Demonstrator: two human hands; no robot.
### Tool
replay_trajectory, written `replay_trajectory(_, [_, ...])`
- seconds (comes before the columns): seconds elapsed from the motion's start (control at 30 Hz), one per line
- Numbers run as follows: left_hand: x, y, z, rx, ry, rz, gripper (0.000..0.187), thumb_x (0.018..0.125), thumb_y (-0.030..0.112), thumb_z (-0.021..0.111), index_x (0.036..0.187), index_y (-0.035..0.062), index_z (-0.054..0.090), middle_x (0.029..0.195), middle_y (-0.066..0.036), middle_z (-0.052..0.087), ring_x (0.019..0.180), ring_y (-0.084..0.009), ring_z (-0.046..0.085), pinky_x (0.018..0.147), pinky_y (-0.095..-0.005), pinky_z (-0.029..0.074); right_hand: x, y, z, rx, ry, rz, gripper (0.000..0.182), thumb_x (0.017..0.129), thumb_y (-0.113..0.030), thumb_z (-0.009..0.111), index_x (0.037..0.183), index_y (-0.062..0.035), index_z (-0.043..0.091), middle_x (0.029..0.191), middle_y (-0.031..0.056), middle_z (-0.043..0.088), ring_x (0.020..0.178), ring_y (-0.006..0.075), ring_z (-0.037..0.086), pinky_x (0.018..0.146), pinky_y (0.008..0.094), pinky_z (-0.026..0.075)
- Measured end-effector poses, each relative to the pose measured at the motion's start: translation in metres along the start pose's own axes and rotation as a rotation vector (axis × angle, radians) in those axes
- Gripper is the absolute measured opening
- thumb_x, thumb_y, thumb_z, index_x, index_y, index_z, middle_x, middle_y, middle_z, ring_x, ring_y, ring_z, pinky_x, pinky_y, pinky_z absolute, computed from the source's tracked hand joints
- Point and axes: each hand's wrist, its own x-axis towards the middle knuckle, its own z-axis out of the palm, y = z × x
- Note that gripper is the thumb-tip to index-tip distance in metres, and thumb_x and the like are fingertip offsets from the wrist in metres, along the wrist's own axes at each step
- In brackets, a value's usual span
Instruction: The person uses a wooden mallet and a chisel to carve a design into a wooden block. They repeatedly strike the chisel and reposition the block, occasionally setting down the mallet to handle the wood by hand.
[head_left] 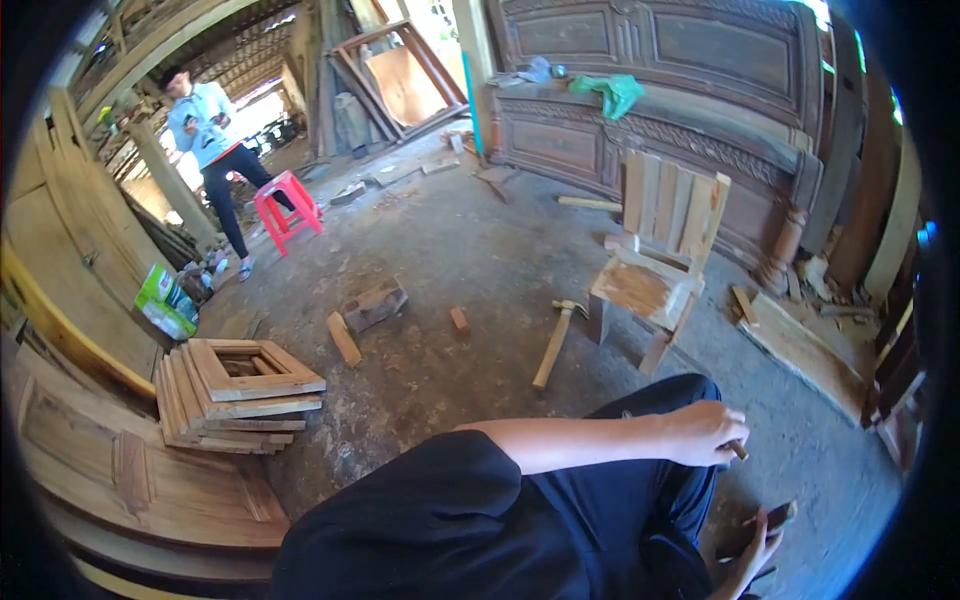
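My left arm reaches across my lap, and my left hand (705,435) is closed around a small brown wooden piece (739,451), of which only the end shows. Below it, low at the right, my right hand (762,550) grips a wooden block (782,516) near the floor. A claw hammer (556,345) with a wooden handle lies on the floor in front of my knees. Just to its right stands a small wooden chair (645,285) with a slatted back.
Wood blocks (375,304) lie on the concrete floor (430,250). Stacked wooden frames (240,385) and carved panels (140,470) are at left. Beyond, a person (205,130) stands by a red stool (286,205). A carved bed frame (570,150) is behind; a plank (800,345) lies right.
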Motion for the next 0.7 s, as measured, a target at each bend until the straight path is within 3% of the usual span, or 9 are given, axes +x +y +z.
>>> replay_trajectory(0.13, [-0.010,0.001,-0.009,0.033,0.017,-0.030,0.013,0.087,0.013,0.074,0.092,0.0019,0.071,0.091,-0.013,0.069,0.074,-0.0335,0.071,0.072,-0.0445,0.057,0.029,0.030,-0.026,-0.218,-0.096,-0.017,0.039,0.093,-0.026,0.082,0.120,-0.0019,0.067,0.092,0.0044,0.067,0.081,0.0161,0.060,0.078,0.0314,0.049])
replay_trajectory(0.23, [-0.017,0.000,-0.016,0.065,0.031,-0.030,0.013,0.086,0.013,0.074,0.092,0.0022,0.071,0.092,-0.013,0.069,0.075,-0.0343,0.071,0.072,-0.0450,0.057,0.000,-0.042,0.002,-0.496,-0.187,0.083,0.075,0.086,-0.033,0.089,0.143,0.0057,0.059,0.118,0.0198,0.073,0.102,0.0238,0.068,0.095,0.0409,0.055])
replay_trajectory(0.33, [-0.019,0.005,-0.023,0.096,0.048,-0.033,0.013,0.086,0.014,0.073,0.092,0.0025,0.071,0.091,-0.013,0.069,0.075,-0.0345,0.072,0.072,-0.0451,0.057,-0.013,-0.044,0.012,-0.379,-0.096,-0.104,0.048,0.088,-0.026,0.087,0.121,0.0057,0.072,0.110,0.0157,0.076,0.098,0.0257,0.068,0.092,0.0410,0.055])
replay_trajectory(0.53, [-0.022,0.013,-0.020,0.101,0.042,-0.043,0.013,0.087,0.014,0.074,0.093,0.0026,0.071,0.092,-0.014,0.069,0.076,-0.0351,0.072,0.073,-0.0455,0.057,0.010,-0.004,-0.019,-0.375,-0.124,-0.158,0.048,0.088,-0.026,0.087,0.122,0.0050,0.072,0.107,0.0151,0.076,0.096,0.0245,0.068,0.090,0.0401,0.055])
replay_trajectory(0.63, [-0.023,0.011,-0.016,0.086,0.032,-0.032,0.014,0.087,0.014,0.074,0.093,0.0027,0.071,0.092,-0.013,0.069,0.076,-0.0354,0.071,0.073,-0.0462,0.057,0.009,0.001,-0.028,-0.381,-0.079,-0.064,0.043,0.090,-0.027,0.085,0.119,0.0024,0.074,0.107,0.0147,0.076,0.097,0.0235,0.068,0.092,0.0407,0.055])
replay_trajectory(0.7, [-0.021,0.009,-0.013,0.080,0.013,-0.036,0.014,0.087,0.014,0.074,0.093,0.0028,0.070,0.092,-0.013,0.068,0.076,-0.0354,0.071,0.073,-0.0467,0.056,0.048,0.054,-0.060,-0.370,-0.055,-0.132,0.042,0.094,-0.029,0.082,0.120,0.0024,0.071,0.103,0.0104,0.073,0.090,0.0198,0.065,0.084,0.0352,0.052])
